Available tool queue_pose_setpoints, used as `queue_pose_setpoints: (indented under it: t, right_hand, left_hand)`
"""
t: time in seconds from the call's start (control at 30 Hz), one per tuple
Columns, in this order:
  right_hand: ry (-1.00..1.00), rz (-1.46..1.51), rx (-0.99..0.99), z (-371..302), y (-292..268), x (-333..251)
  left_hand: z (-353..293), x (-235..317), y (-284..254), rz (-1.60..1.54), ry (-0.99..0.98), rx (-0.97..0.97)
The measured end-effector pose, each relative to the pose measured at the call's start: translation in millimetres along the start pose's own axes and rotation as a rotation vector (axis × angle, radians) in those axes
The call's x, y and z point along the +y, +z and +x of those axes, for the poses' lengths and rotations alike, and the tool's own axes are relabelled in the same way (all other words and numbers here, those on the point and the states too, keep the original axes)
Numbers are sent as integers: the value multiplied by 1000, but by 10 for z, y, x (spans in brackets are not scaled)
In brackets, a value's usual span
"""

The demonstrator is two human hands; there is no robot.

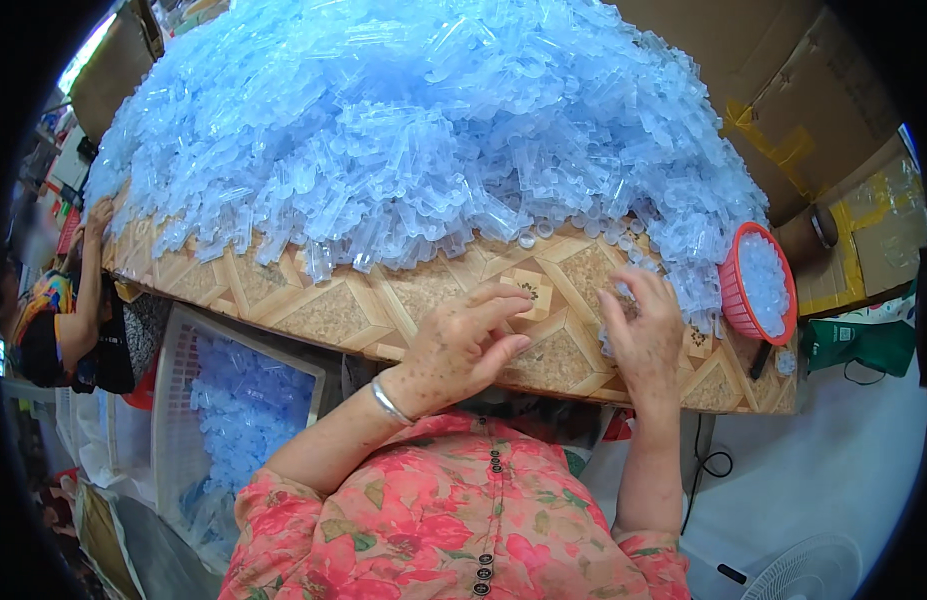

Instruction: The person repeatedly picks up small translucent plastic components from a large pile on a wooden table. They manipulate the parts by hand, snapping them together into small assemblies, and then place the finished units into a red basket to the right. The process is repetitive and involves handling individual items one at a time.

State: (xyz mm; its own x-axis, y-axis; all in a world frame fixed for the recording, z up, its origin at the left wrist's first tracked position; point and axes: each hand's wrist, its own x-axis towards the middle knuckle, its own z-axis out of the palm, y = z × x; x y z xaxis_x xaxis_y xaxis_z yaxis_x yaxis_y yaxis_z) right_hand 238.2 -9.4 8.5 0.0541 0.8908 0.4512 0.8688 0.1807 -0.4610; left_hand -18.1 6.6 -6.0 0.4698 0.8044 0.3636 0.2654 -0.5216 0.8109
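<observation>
A huge heap of small clear, bluish plastic tubes and caps (423, 130) covers the far part of the wood-patterned table (403, 300). My left hand (461, 335) hovers over the near edge, fingers bent and thumb apart, with nothing visible between them. To its right is my right hand (641, 325), its fingers curled and its thumb held away from them. A pale bluish bit shows by its fingertips, but I cannot make out whether it touches the hand. Several loose round caps (543, 229) lie at the heap's front edge, beyond both hands.
A red plastic basket (730, 290) of small clear pieces stands at the table's right end, beside a dark stick-like object (760, 360). Below left, a white crate (173, 400) holds more tubes. Cardboard boxes (833, 90) rise behind. Another person's arm (88, 290) reaches the table's left end.
</observation>
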Motion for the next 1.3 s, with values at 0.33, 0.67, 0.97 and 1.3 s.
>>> queue_pose_setpoints:
  t: [0.33, 0.67, 0.97, 1.3]
  right_hand:
    - [145, 121, -139, 864, 477, 41]
    - [0, 39, -86, 830, 570, 42]
    - [100, 70, -10, 834, 371, 10]
    - [38, 352, -206, 54, -42, -86]
  left_hand:
    - [-22, -164, 279, -21, 65, 93]
    - [-21, -177, 268, -52, 52, 91]
    - [-8, -184, 254, -98, 56, 106]
    - [4, -131, 262, -103, -31, 220]
